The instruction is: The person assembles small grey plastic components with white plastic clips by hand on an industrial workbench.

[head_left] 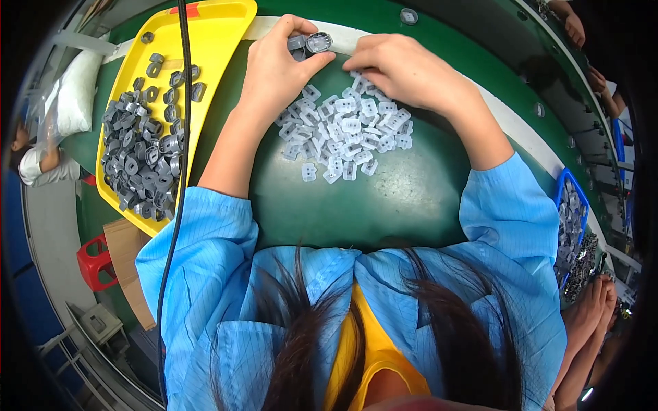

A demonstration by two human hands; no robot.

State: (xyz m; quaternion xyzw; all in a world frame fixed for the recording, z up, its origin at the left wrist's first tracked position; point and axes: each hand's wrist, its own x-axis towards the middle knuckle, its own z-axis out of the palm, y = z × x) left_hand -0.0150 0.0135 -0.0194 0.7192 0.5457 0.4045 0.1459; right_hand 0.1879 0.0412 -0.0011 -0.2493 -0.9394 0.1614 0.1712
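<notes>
Beyond the pile, my left hand [273, 67] is closed around small grey plastic housings; one round housing [319, 42] shows its hollow, ribbed inside between thumb and fingers. Another grey piece [296, 44] sits deeper in the same grip. My right hand [406, 68] is bent over the far edge of a heap of translucent plastic pieces [351, 126], its fingers curled down and drawn together. Whatever its fingertips hold is hidden behind them. The heap lies on the green tabletop [356, 212] between my forearms.
At my left, a yellow tray [223, 41] carries many dark grey housings, with a black cable [184, 89] hanging across it. A blue bin [585, 198] of grey parts stands at the right, near a co-worker's hands [595, 301]. A red stool [86, 264] is at the lower left.
</notes>
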